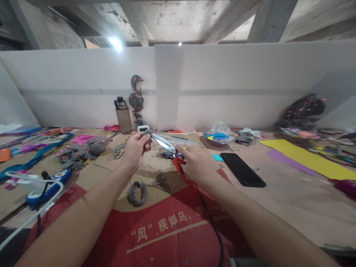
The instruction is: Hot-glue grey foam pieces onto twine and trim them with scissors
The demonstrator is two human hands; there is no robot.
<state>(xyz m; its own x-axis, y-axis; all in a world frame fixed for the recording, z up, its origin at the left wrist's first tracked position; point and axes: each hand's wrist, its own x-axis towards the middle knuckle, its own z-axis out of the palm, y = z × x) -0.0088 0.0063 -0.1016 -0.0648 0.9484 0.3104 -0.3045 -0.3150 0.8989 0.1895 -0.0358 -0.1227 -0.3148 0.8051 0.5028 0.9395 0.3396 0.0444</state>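
In my right hand [194, 163] is a pair of scissors with red handles [178, 167] and silver blades [164, 143], which point up and to the left. My left hand [137, 148] pinches a small grey piece [147, 132] at the tips of the blades. Whether the blades touch or cut that piece, I cannot tell. Below the hands, a coil of grey cord [137, 193] lies on the red and brown cardboard [167, 237], with a looser grey tangle [160, 181] beside it.
A black phone [243, 170] lies right of my right hand. Behind stand a bottle [123, 116] and a bowl [218, 140]. Grey pieces with pink dots [83, 151] and a blue power strip [48, 188] are at left. Yellow sheet [311, 159] at right; black cable [210, 218] in front.
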